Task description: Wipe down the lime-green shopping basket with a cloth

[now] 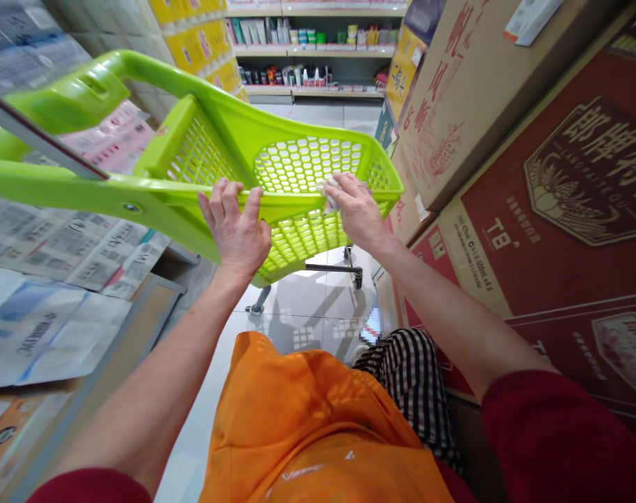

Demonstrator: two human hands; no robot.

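A bright green plastic shopping cart with a mesh basket stands crosswise in front of me, its handle end at the left. My left hand grips the near rim, fingers hooked over the top edge. Further right along that rim, my right hand presses a crumpled whitish cloth against the edge. Most of the cloth is hidden under my fingers. A metal bar crosses the cart's handle at the left. Below the basket, wheels rest on the tiled floor.
Large red and brown cartons are stacked close on my right. Yellow packs and wrapped packages line the left side, above a low shelf edge. Shelves with bottles and tubes stand at the aisle's far end.
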